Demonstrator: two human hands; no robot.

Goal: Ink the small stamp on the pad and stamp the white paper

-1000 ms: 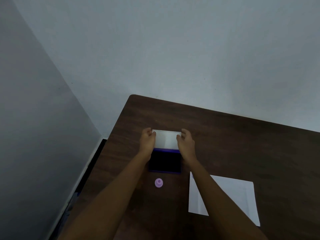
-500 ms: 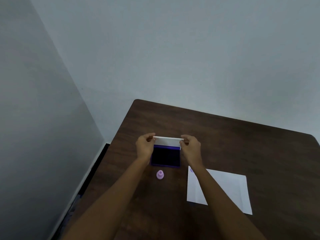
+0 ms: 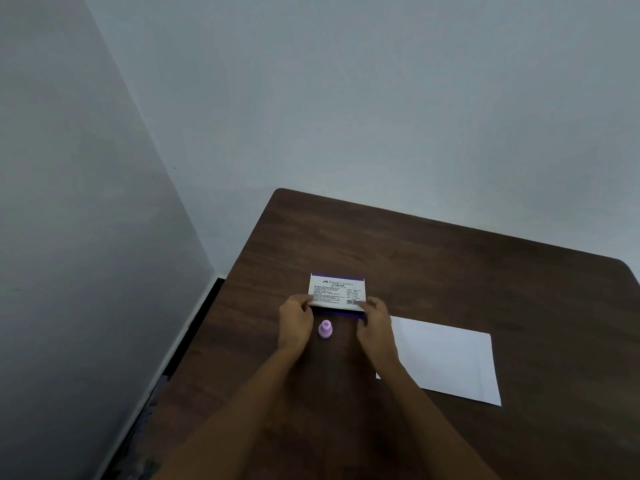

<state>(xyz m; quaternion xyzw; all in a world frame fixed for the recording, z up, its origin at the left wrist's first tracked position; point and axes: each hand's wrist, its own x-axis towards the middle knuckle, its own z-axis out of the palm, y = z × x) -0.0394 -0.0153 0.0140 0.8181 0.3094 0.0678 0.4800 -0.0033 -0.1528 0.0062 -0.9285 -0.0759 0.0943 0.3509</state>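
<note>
The ink pad [image 3: 336,292] lies on the dark wooden table [image 3: 450,265], its white labelled lid lowered over it; only a thin purple strip of the base shows under the front edge. My left hand [image 3: 295,323] pinches the lid's front left corner and my right hand [image 3: 376,323] pinches the front right corner. The small pink stamp [image 3: 325,329] stands upright on the table between my hands, just in front of the pad, touched by neither. The white paper [image 3: 450,358] lies flat to the right of my right hand.
The table's left edge runs close to a grey wall [image 3: 86,237], with a narrow gap of floor [image 3: 194,334] between them. A pale wall [image 3: 381,98] rises behind the table's far edge.
The lid stood open with the dark ink surface showing; both hands have swung it forward and down over the pad. The view has also shifted, so the table sits lower right.
</note>
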